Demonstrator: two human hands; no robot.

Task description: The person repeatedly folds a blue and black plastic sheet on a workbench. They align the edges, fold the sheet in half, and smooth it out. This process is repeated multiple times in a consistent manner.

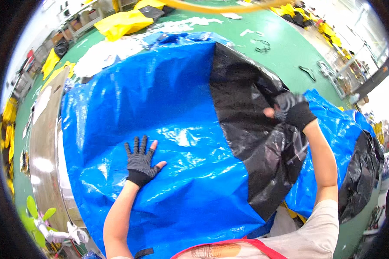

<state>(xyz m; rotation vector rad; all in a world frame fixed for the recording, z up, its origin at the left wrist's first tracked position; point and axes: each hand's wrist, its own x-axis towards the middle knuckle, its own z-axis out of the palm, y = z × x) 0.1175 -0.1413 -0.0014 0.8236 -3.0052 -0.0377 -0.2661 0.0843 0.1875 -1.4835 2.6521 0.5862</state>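
Note:
A large glossy blue tarp (181, 155) spreads in front of me, with a black section (233, 99) along its right side. My left hand (140, 160), in a striped grey-black glove with bare thumb and fingertip, lies flat on the blue part, fingers spread. At the black section's right edge is my right hand (289, 108), gloved the same way and slightly blurred. Its fingers curl closed around the black material, which creases beside them; the thumb points left. The fingertips are hidden.
Another blue and black tarp bundle (328, 151) lies to the right. A worn metal table edge (45, 142) runs along the left, with a small green-bladed fan (41, 220) near it. Yellow sheets (123, 25) and white scraps lie on the green floor (285, 56) beyond.

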